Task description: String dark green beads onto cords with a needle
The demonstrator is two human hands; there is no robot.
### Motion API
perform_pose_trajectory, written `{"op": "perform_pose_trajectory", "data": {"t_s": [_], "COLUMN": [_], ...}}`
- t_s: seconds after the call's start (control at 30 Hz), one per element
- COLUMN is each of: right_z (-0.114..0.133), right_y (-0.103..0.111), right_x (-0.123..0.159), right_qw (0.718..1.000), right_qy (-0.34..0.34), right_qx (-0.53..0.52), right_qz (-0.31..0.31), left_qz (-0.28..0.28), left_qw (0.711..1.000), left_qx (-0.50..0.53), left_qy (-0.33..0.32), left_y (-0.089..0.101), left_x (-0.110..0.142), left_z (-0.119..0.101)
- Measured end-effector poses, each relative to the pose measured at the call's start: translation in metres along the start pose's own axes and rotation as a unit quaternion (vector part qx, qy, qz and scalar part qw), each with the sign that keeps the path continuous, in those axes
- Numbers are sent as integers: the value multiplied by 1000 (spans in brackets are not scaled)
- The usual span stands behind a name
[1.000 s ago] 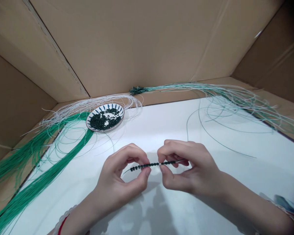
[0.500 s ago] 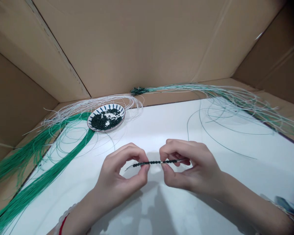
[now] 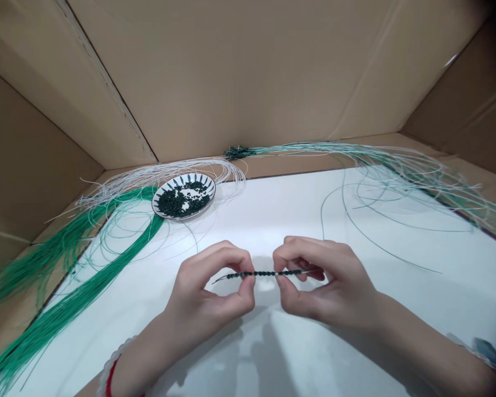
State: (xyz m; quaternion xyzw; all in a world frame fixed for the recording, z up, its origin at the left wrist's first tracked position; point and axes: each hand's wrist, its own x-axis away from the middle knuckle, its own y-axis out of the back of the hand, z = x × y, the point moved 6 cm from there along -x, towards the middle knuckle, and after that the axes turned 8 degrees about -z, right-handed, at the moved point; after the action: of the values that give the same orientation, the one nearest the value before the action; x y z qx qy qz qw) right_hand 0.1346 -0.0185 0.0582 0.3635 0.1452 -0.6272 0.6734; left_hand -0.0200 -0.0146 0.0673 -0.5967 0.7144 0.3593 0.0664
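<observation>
My left hand (image 3: 209, 281) and my right hand (image 3: 318, 281) hold a short strand of dark green beads on a thin cord (image 3: 264, 273) level between them. Each thumb and forefinger pinch the strand, the left near its middle and the right at its right end. A bare cord tip sticks out past my left fingers. Some of the strand is hidden by my fingertips. Beyond my hands, a small white plate with a blue pattern (image 3: 202, 182) holds a heap of loose dark green beads. Neither hand touches it.
Bundles of green cord (image 3: 82, 275) sweep across the left of the white board (image 3: 397, 286), and white cords (image 3: 157, 175) curve behind the plate. A tied bundle of pale green strands (image 3: 314, 147) lies at the back. Cardboard walls (image 3: 231, 71) surround the work surface.
The strand has turned from tilted up to the right to nearly level. My hands and the plate sit slightly further right in the view, and the grip stays the same.
</observation>
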Motion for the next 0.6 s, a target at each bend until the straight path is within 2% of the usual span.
{"op": "perform_pose_trajectory", "data": {"t_s": [0.23, 0.6], "right_z": [-1, 1], "right_y": [0, 0], "right_x": [2, 0], "right_qw": [1000, 999], "right_qy": [12, 22], "right_qx": [25, 46], "right_qz": [10, 17], "left_qz": [-8, -4], "left_qw": [996, 994], "left_qx": [-23, -10], "left_qy": [-89, -105], "left_y": [3, 5], "left_x": [-2, 0], "left_z": [-8, -11]}}
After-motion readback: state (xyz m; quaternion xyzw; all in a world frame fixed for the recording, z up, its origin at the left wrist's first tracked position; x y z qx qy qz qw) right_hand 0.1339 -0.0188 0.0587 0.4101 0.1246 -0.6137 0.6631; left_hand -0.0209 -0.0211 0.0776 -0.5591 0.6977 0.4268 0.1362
